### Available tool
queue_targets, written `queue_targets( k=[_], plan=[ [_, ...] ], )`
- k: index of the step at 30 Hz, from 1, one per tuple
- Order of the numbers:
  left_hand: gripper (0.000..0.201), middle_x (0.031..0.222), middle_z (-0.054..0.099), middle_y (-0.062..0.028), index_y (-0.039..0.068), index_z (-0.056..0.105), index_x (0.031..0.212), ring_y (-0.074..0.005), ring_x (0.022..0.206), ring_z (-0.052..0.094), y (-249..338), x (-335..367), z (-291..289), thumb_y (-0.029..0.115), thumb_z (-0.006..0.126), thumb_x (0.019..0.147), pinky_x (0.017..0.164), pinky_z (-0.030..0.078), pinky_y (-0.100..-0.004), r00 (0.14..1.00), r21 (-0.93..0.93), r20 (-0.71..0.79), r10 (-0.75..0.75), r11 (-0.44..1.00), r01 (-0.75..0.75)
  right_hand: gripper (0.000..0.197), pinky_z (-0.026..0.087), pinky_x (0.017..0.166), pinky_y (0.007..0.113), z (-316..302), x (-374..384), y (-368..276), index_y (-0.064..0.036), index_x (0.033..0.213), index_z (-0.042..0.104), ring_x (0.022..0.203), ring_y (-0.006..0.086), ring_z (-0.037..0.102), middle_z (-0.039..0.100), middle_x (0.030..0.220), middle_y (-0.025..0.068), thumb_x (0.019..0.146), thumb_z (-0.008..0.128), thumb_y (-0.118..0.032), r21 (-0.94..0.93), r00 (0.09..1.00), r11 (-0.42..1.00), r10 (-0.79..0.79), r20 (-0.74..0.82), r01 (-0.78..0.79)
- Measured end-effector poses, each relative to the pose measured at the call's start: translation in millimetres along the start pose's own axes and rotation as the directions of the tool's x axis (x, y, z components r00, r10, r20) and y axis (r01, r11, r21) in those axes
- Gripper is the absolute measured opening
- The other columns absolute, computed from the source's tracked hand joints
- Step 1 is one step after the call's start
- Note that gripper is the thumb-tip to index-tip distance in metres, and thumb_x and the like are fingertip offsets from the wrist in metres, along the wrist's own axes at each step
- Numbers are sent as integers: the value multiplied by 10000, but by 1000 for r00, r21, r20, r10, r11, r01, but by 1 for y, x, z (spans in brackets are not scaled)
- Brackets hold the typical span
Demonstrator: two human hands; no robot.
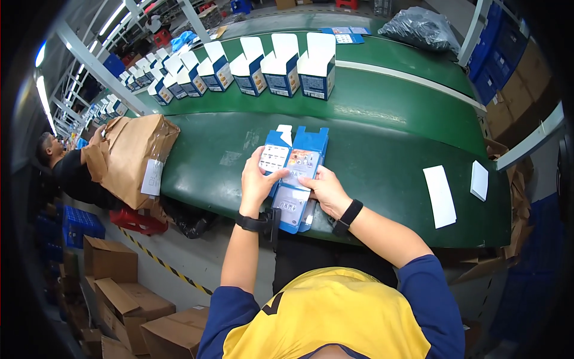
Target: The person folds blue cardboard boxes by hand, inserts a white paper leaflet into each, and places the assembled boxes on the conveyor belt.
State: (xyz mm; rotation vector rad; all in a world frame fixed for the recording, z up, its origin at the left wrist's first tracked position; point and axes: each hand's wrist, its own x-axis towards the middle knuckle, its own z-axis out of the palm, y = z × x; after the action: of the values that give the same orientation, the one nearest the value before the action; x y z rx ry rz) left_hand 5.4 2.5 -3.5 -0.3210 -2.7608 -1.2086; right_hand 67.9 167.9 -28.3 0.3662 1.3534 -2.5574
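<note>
A flat, partly folded blue-and-white carton (309,140) lies over the near edge of the green bench, its flaps spread at the top and bottom. My left hand (257,182) grips its left panel, thumb pressed on the printed face. On the other side my right hand (327,190) holds the right edge, thumb on top and fingers underneath. A clear, glossy patch shows at the carton's lower right edge, and I cannot tell what it is. Black bands circle both wrists.
Erected cartons with raised white lids (317,63) stand in a row on the far belt. White papers (439,196) lie at right. At left a co-worker leans on a large brown paper sack (134,157). Cardboard boxes (128,299) sit on the floor; a grey plastic bag (420,30) lies at the back.
</note>
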Motion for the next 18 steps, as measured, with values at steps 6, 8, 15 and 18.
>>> queue_targets(
  k=[6,8,15,18],
  plan=[
    [701,1061,549,-113,1,425,1285,-223,996,494,50,-18,-22,382,721,777,883,402,-332,945,-381,-317,86,901,-210,303,492,773,286,1,-89,-45,9,1144,558,850,177,624,646,991,107,841,564,17,-617,879,636,-420,227,463],
    [642,1060,542,-66,-9,431,1240,-156,981,500,93,-35,-30,420,667,825,907,384,-299,989,-726,-147,28,676,-127,344,494,762,308,-2,-116,-54,-20,1152,580,845,233,635,645,959,144,814,571,44,-681,715,342,-583,386,647],
    [529,1118,544,-84,14,423,1253,-176,1033,520,114,-57,17,268,614,830,928,387,-316,965,-921,221,144,356,157,1109,228,1083,360,-42,-130,-58,-11,1456,45,1345,238,275,210,1488,167,682,813,-218,-429,656,496,-580,483,755],
    [766,1273,460,-126,-31,355,1322,-238,1185,436,111,-75,26,325,695,735,1011,327,-340,793,-800,522,315,505,325,1421,175,1104,383,-68,-115,-52,-41,1445,-95,1382,282,164,13,1518,159,481,911,-319,-453,685,548,-691,229,703]
  ],
)
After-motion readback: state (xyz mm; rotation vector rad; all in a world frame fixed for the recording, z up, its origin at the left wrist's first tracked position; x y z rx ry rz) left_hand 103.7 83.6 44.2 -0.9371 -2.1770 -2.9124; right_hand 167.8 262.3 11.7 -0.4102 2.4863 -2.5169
